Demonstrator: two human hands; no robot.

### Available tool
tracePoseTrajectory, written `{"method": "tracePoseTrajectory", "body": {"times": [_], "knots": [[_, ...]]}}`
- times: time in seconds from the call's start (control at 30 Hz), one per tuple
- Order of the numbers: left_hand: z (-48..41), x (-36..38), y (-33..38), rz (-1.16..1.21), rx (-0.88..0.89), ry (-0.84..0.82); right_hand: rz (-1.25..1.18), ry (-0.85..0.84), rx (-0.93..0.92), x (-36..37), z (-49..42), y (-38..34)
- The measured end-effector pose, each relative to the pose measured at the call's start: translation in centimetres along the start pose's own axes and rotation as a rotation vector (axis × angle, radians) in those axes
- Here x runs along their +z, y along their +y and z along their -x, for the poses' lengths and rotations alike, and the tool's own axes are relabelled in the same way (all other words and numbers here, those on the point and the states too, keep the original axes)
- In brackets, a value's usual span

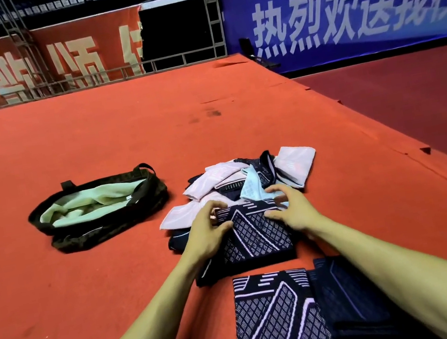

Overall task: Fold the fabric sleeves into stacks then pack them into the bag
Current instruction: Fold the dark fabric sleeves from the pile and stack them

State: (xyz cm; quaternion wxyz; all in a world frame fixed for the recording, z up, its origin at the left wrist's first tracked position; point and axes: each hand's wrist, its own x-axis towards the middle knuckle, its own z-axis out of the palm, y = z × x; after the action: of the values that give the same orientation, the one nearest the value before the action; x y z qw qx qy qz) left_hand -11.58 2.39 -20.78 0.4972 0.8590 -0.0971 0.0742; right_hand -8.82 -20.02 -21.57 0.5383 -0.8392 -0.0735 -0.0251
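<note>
The red carpeted floor (99, 142) bears an open dark green-lined bag (108, 229), a jumbled sleeve pile (212, 179) and folded navy patterned sleeves (273, 315).

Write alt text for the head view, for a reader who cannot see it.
The left hand and right hand grip the far edge of a dark patterned sleeve, in front of a loose pile of pink and dark sleeves on red carpet. Nearest the camera lie folded dark sleeves, and an open dark bag sits to the left.
</note>
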Motion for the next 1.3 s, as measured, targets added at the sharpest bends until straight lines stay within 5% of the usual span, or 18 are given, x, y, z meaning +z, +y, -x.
{"method": "tracePoseTrajectory", "body": {"times": [0.23,0.33,0.5,0.67,0.9,0.97,1.17,1.3], "knots": [[1.2,-3.3,6.1,0.063,0.205,0.081,-0.139,0.012,-0.181,-3.4,3.0,-5.5],[2.8,-5.5,10.3,0.291,0.176,0.045,-0.263,0.006,-0.216,-5.3,5.9,-9.6],[7.6,-4.9,11.2,0.564,-0.188,-0.099,-0.322,-0.057,-0.108,-5.8,10.5,-10.3],[10.9,-1.4,5.3,0.380,-0.435,-0.222,0.110,-0.176,0.033,-2.7,12.4,-4.3],[11.4,-0.5,2.6,-0.284,-0.073,-0.175,0.573,-0.140,-0.036,-1.7,13.1,-3.1],[11.4,-0.6,2.9,-0.299,0.035,-0.112,0.682,-0.138,-0.112,-1.9,13.6,-3.7],[10.8,-0.8,4.1,-0.020,0.224,-0.111,0.145,-0.092,-0.370,-1.8,14.3,-5.3],[10.8,0.4,2.6,-0.138,0.245,-0.253,0.212,-0.281,-0.291,-0.5,14.4,-3.1]]}}
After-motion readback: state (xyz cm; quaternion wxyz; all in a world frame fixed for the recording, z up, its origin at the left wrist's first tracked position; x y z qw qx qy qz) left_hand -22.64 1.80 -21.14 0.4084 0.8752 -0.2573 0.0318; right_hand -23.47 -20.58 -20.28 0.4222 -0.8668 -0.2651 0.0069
